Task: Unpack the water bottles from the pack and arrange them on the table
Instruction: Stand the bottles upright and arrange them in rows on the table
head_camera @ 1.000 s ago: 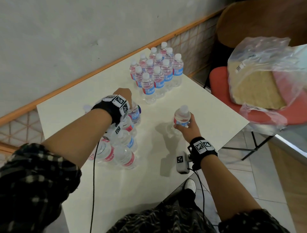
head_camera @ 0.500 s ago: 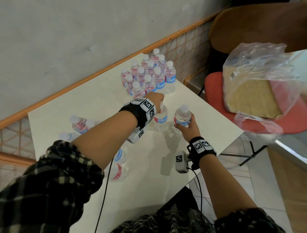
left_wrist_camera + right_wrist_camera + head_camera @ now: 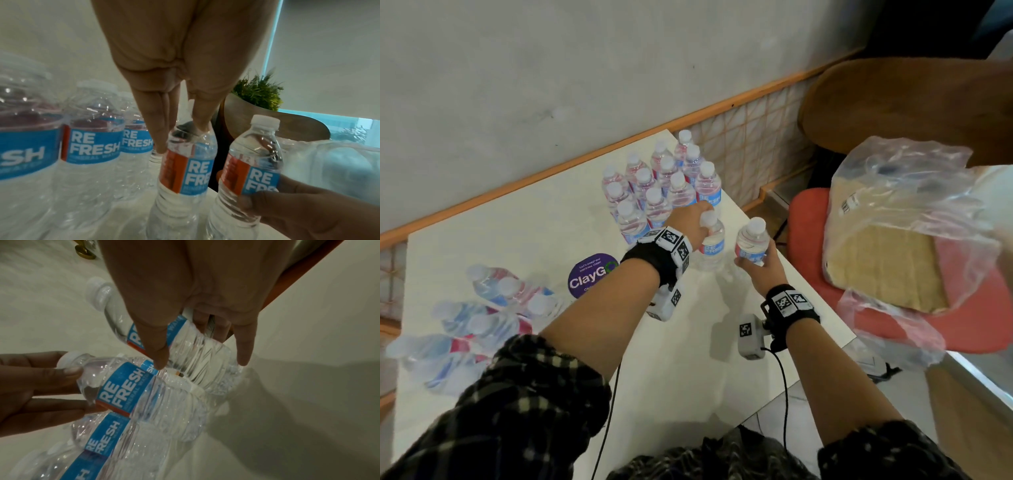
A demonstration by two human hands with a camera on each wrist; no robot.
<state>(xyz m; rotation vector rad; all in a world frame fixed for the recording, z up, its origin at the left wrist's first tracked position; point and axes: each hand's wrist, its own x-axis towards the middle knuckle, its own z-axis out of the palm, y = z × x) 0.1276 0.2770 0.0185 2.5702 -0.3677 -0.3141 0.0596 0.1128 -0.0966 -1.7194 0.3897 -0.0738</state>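
Beside the standing cluster of clear blue-labelled water bottles [image 3: 664, 185], the left hand [image 3: 690, 222] pinches a matching bottle's neck [image 3: 710, 245], likely to extend the row. The right hand [image 3: 758, 270] grips another bottle [image 3: 751, 241] just beside, apparently next to be set down.

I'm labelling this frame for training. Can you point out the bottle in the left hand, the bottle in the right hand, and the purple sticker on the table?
Left-hand bottle [image 3: 711, 247], head view, blue label.
Right-hand bottle [image 3: 750, 240], head view, upper body.
Purple sticker [image 3: 589, 277], head view, centre.

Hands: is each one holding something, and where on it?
Yes. The left hand grips one bottle by its cap and neck; the right hand grips another bottle around its labelled middle.
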